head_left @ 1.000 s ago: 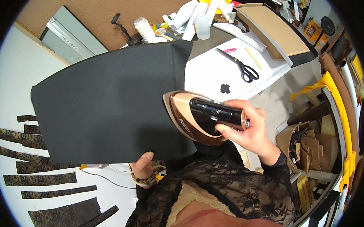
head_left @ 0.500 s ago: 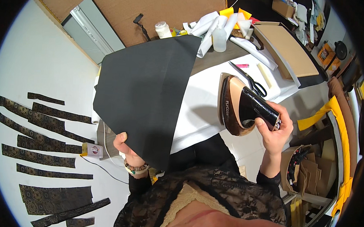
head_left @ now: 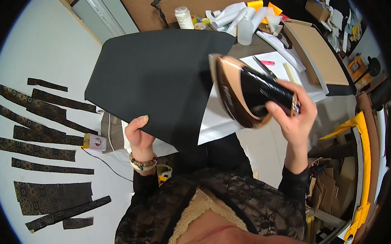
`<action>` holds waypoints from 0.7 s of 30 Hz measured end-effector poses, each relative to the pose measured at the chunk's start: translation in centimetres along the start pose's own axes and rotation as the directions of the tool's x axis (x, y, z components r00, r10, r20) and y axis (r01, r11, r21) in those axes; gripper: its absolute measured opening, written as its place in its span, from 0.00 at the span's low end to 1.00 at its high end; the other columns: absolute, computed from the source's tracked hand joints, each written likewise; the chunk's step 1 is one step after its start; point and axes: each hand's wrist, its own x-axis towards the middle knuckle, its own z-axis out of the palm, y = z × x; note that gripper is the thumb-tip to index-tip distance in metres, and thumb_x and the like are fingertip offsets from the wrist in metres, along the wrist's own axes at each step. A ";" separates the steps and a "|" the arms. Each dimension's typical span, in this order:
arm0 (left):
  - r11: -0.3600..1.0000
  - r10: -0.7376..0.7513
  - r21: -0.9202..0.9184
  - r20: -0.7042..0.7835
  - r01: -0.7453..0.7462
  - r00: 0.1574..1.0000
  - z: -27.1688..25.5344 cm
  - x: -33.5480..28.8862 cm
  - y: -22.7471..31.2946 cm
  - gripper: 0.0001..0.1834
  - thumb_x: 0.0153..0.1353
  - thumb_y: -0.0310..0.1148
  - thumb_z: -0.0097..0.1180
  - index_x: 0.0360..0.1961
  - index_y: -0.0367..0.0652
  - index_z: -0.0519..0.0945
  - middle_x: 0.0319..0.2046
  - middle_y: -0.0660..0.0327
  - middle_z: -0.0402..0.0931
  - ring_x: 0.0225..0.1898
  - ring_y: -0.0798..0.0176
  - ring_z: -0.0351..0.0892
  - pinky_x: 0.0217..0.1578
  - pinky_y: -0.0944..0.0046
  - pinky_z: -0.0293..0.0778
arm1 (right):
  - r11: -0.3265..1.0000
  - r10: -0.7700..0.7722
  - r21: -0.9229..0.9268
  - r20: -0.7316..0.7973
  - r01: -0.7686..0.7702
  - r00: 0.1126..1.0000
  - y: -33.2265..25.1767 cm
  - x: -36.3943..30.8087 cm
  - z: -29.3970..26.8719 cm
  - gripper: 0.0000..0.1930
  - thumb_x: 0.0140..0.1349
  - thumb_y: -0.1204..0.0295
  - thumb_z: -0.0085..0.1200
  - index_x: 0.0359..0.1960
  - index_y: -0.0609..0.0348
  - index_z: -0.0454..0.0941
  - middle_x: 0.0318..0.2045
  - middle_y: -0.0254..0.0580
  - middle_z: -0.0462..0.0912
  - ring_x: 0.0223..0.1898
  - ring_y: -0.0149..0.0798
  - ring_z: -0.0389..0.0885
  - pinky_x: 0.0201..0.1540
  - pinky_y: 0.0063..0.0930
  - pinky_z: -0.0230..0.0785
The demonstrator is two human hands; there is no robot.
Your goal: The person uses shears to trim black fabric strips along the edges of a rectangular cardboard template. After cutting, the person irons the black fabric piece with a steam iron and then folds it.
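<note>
My left hand (head_left: 140, 137) pinches the near edge of a large black panel (head_left: 149, 76) between thumb and fingers. The panel looks like stiff fabric and is held slightly raised over the table. In my right hand (head_left: 298, 111) is a black and copper iron (head_left: 260, 92), gripped by its handle. The iron is tilted on its side in the air, soleplate facing left toward the panel's right edge. A white sheet (head_left: 217, 118) covers the tabletop below. Beyond the iron lie black scissors (head_left: 264, 66), partly hidden by it, and a small pink item (head_left: 268, 63).
A clear bottle (head_left: 245, 31), a white jar (head_left: 183, 18) and paper rolls (head_left: 228, 18) stand along the back. An upright shallow box (head_left: 318, 53) is at right. Patterned dark strips (head_left: 35, 150) lie on the white surface at left. Cardboard pieces (head_left: 328, 189) fill a lower-right shelf.
The iron has moved left and upward, tilting toward the panel. The panel's right side has shifted rightward, and its near corner has risen. My left hand keeps its grip on the near edge.
</note>
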 end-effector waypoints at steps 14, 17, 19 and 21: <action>0.963 0.040 0.263 -0.374 0.065 0.926 4.8 0.7 -2.6 0.21 0.54 0.18 0.49 0.52 0.29 0.72 0.47 0.49 0.77 0.48 0.54 0.80 0.51 0.57 0.76 | 0.985 -0.166 0.083 0.217 0.151 0.962 -1.3 0.5 4.1 0.23 0.47 0.67 0.73 0.43 0.64 0.79 0.29 0.42 0.84 0.32 0.31 0.84 0.38 0.21 0.76; 0.976 0.001 0.201 -0.389 0.084 0.921 3.5 0.4 -2.5 0.23 0.53 0.17 0.50 0.53 0.31 0.72 0.48 0.50 0.76 0.49 0.53 0.79 0.53 0.56 0.75 | 0.990 -0.144 0.038 0.207 0.139 0.968 -0.7 1.4 3.9 0.23 0.46 0.67 0.74 0.42 0.64 0.80 0.24 0.37 0.83 0.30 0.27 0.82 0.34 0.18 0.74; 0.957 0.022 0.268 -0.437 0.107 0.899 4.2 -0.6 -2.0 0.24 0.52 0.17 0.51 0.53 0.31 0.72 0.48 0.50 0.77 0.49 0.53 0.79 0.52 0.56 0.76 | 0.998 -0.039 0.062 0.179 0.028 0.983 0.3 1.9 4.1 0.22 0.47 0.69 0.73 0.42 0.63 0.80 0.23 0.33 0.82 0.29 0.24 0.80 0.36 0.18 0.73; 0.952 0.014 0.286 -0.402 0.111 0.915 4.4 -1.4 -1.4 0.26 0.49 0.16 0.53 0.54 0.30 0.71 0.49 0.50 0.77 0.49 0.52 0.79 0.51 0.56 0.77 | 0.991 -0.093 0.096 0.056 0.087 0.994 1.8 2.8 3.7 0.20 0.48 0.72 0.72 0.43 0.64 0.80 0.27 0.30 0.81 0.28 0.21 0.76 0.37 0.19 0.71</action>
